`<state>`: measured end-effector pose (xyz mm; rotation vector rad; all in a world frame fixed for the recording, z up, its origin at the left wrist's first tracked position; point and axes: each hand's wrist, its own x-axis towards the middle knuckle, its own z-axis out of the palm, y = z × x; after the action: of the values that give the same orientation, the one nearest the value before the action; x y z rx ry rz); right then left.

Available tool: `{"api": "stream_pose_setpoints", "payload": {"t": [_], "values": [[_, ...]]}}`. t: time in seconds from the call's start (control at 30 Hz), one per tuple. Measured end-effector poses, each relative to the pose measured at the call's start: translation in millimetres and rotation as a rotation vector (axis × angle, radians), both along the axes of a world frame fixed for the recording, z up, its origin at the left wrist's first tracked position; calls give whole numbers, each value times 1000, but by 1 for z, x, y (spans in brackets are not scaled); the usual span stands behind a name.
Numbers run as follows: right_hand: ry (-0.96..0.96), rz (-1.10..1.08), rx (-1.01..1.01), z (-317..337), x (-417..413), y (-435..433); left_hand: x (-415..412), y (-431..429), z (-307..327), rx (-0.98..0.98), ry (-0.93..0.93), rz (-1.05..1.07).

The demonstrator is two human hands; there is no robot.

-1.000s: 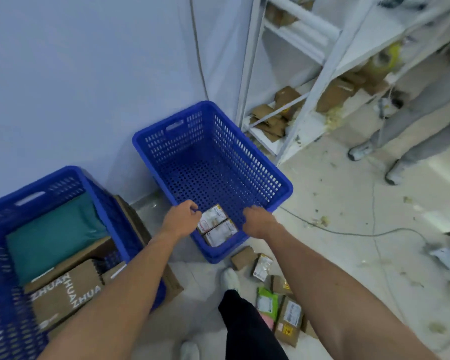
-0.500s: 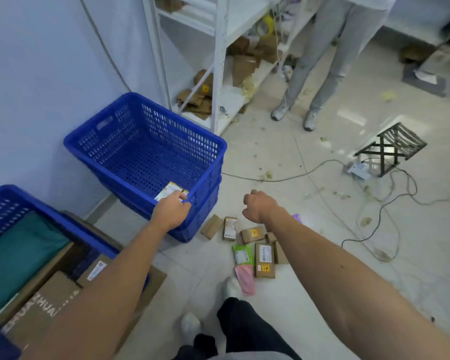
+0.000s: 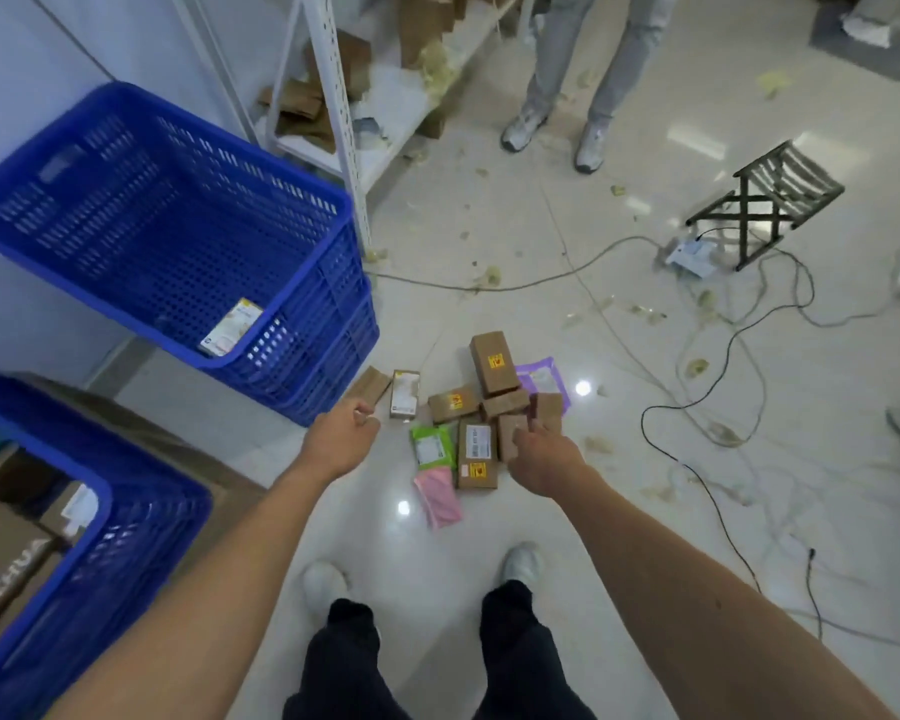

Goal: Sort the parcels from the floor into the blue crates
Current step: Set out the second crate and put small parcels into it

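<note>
Glossy floor, centre frame: parcels [image 3: 476, 452] lie scattered below my left hand [image 3: 341, 439] and right hand [image 3: 541, 457], both loosely curled, empty; crate [image 3: 333, 330] upper left.

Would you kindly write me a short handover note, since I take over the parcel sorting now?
Left hand: empty, fingers loosely curled, low beside the far crate.
Right hand: over the parcel pile on the floor; grip unclear.
Done: one white parcel lies in the far crate; the near crate holds boxes.
Left: every parcel in the pile.
</note>
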<state>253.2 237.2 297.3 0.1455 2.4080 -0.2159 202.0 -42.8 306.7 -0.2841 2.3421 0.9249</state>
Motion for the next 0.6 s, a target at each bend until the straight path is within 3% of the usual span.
{"api": "stream_pose_setpoints", "payload": {"t": [0.3,0.6], "values": [[-80,76,-46,-122,27,55,43,52,-115,-60,-134,119],[-181,73,-77,-307,47,25,63,42,-291,-127,-197,55]]}}
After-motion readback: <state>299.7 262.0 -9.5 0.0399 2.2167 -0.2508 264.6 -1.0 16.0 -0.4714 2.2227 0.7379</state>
